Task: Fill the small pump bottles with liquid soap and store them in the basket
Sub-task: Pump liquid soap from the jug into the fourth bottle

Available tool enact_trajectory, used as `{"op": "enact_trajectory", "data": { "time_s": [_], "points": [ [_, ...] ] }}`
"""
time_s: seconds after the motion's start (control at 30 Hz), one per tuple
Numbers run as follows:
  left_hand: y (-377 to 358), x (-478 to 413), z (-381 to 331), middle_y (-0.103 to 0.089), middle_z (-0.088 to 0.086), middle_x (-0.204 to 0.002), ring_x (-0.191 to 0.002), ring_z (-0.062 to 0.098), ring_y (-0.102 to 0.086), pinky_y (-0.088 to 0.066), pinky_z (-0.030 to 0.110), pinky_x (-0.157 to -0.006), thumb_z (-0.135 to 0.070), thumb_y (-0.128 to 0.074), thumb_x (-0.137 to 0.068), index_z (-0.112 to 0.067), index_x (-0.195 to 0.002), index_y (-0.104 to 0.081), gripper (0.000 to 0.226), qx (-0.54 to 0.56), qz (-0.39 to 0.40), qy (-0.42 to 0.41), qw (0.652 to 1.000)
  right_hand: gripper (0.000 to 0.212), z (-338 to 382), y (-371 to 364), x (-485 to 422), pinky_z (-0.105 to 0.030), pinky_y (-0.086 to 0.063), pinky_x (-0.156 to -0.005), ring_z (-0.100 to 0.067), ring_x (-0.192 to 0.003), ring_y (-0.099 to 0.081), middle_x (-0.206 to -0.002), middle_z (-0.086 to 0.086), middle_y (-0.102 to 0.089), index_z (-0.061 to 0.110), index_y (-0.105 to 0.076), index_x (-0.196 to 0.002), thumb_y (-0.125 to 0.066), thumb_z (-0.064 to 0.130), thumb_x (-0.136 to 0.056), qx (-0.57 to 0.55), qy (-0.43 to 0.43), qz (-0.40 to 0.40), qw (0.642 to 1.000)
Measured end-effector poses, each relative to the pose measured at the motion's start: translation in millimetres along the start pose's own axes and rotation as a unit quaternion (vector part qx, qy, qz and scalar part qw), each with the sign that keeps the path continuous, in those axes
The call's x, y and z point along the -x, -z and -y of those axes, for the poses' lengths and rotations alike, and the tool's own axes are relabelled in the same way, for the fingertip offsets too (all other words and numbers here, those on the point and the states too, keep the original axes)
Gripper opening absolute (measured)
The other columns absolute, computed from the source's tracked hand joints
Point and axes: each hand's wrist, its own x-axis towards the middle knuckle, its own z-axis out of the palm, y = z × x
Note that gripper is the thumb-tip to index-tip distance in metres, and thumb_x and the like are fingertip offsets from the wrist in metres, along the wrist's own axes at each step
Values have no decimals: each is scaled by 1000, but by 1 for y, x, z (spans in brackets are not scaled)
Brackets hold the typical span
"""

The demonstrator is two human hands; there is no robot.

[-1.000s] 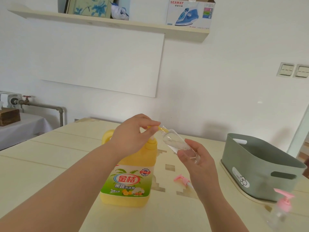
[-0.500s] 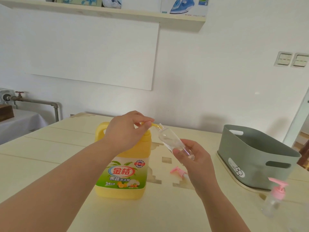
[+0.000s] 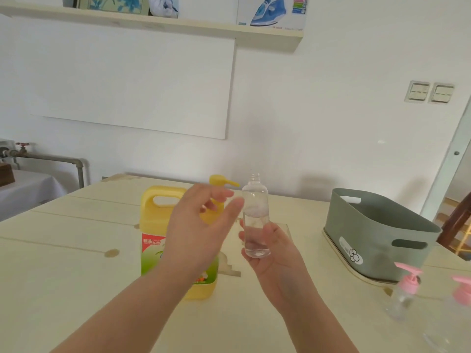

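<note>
My right hand (image 3: 270, 253) grips a small clear bottle (image 3: 255, 215) upright, its neck uncapped, with clear liquid in its lower part. My left hand (image 3: 201, 225) hovers open beside it, fingers relaxed, in front of the big yellow soap jug (image 3: 158, 225) with its yellow pump spout (image 3: 223, 183). The grey-green basket (image 3: 377, 233) stands on the table to the right. A small pump bottle with a pink top (image 3: 405, 291) stands in front of the basket, and a second pink-topped one (image 3: 462, 293) is cut off at the right edge.
The pale wooden table (image 3: 63, 263) carries everything. A wall shelf (image 3: 153, 21) with boxes hangs above. A pipe with a valve (image 3: 46, 156) runs along the left wall. A wooden chair (image 3: 456, 220) shows behind the basket at the right.
My left hand has come off the jug's pump and opened. My right hand has turned the clear bottle from tilted under the spout to upright. The pink pump head on the table is now hidden.
</note>
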Motion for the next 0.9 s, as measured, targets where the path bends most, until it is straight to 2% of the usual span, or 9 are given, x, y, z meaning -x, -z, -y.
{"op": "enact_trajectory", "data": {
  "time_s": [0.1,0.2,0.3,0.43,0.5,0.6,0.73,0.8,0.9],
  "points": [
    [-3,17,7,-64,-16,-97,-91,6,-60,-49,26,-81,-60,-69,-60,-36,-100,-63,47,52,55,116,990,86,-9,-10,2,-27,-51,-66,-21,-73,-64,-91,-15,-68,-2,-52,-108,-94,42,-47,29,-13,34,999],
    [2,16,12,-69,-14,-97,-91,8,-65,-50,32,-87,-45,-75,-68,-32,-105,-63,41,45,75,161,983,87,-21,-17,3,-35,-52,-74,-28,-85,-65,-106,-21,-67,-5,-52,-120,-92,38,-55,71,-31,53,996],
    [10,18,14,-70,-11,-90,-85,7,-66,-51,24,-77,-36,-74,-73,-29,-105,-64,34,50,69,181,980,62,-19,-18,3,-42,-52,-83,-31,-98,-66,-114,-20,-67,1,-60,-116,-82,31,-66,128,-43,69,989],
    [19,24,23,-67,-15,-92,-83,-1,-62,-43,14,-68,-34,-75,-74,-34,-101,-61,30,17,65,210,975,13,11,-15,-11,-41,-50,-85,-20,-98,-65,-99,-1,-72,20,-70,-82,-62,19,-72,253,68,-76,962],
    [15,27,27,-63,-19,-93,-86,-4,-58,-46,17,-74,-34,-76,-73,-37,-97,-58,30,-11,77,210,975,21,35,-21,-30,-42,-50,-86,-14,-90,-63,-89,8,-70,24,-70,-79,-58,7,-85,330,139,-109,927],
    [3,26,26,-62,-19,-92,-84,-2,-58,-49,24,-79,-36,-77,-72,-36,-101,-57,35,-13,85,221,971,32,68,-45,-63,-36,-48,-88,-6,-85,-60,-87,19,-70,34,-71,-81,-57,7,-90,426,197,-28,883],
    [-15,20,24,-63,-16,-96,-86,1,-60,-48,23,-80,-40,-76,-72,-30,-114,-59,46,-21,91,217,972,24,91,-72,-95,-23,-45,-91,10,-82,-58,-91,26,-67,32,-72,-91,-57,13,-93,545,136,101,821],
    [-20,17,24,-63,-15,-96,-84,1,-59,-47,19,-75,-40,-76,-73,-28,-117,-59,49,-17,84,216,973,19,91,-75,-107,-24,-47,-88,7,-85,-59,-87,26,-66,28,-73,-95,-59,15,-93,573,86,148,802],
    [-21,15,24,-63,-16,-95,-85,0,-59,-45,18,-73,-40,-76,-73,-29,-117,-59,49,-25,80,210,974,17,86,-70,-120,-27,-50,-85,-6,-98,-63,-92,19,-71,30,-74,-92,-62,16,-93,566,26,193,801]
  ]
}}
